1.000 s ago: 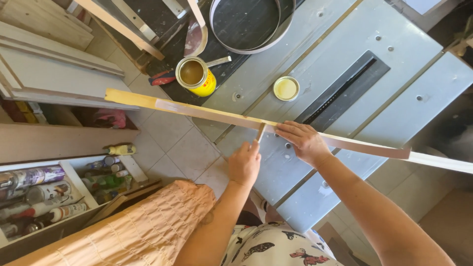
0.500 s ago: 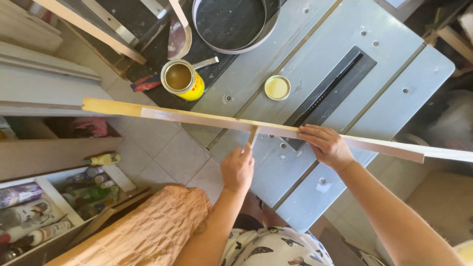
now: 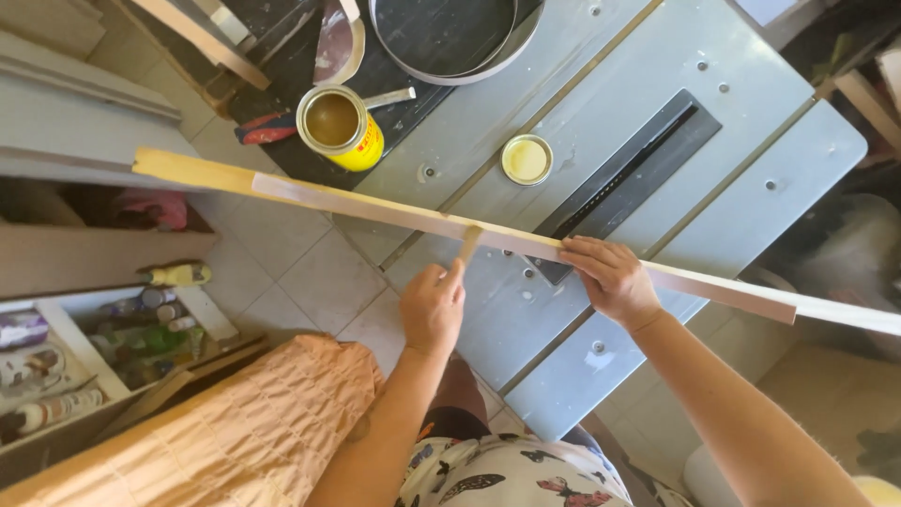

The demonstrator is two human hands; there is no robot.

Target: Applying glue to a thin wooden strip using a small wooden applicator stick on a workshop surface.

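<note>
A long thin wooden strip (image 3: 375, 208) runs across the view, reaching out past the worktop's (image 3: 751, 188) left edge over the tiled floor (image 3: 282, 272) and past its right edge as well. Its left end is bare yellowish wood; the rest looks coated in a paler, greyish finish.

The left hand (image 3: 432, 305) holds a small flat wooden stick (image 3: 468, 246), pinched between thumb and forefinger, with the other fingers curled in. The stick's far tip touches the near edge of the strip. Whether there is any glue or paint on that tip cannot be made out from here.

The right hand (image 3: 612, 277) lies on the strip just to the right of the stick, fingers pressed together and laid flat along the top, thumb tucked at the near side, pressing the strip down onto the worktop.

The worktop is a grey metal saw table with a dark rectangular slot insert (image 3: 648, 160) near its middle; the right hand sits at the near end of that slot. Beyond the strip, a round yellow lid (image 3: 526, 160) lies flat on the grey surface. Toward the far left corner stands an open yellow tin (image 3: 340, 127) of brownish liquid on a dark surface, with a red-handled tool (image 3: 265, 129) just left of it. A large round metal-rimmed sieve or pan (image 3: 450, 33) lies at the far edge.
</note>
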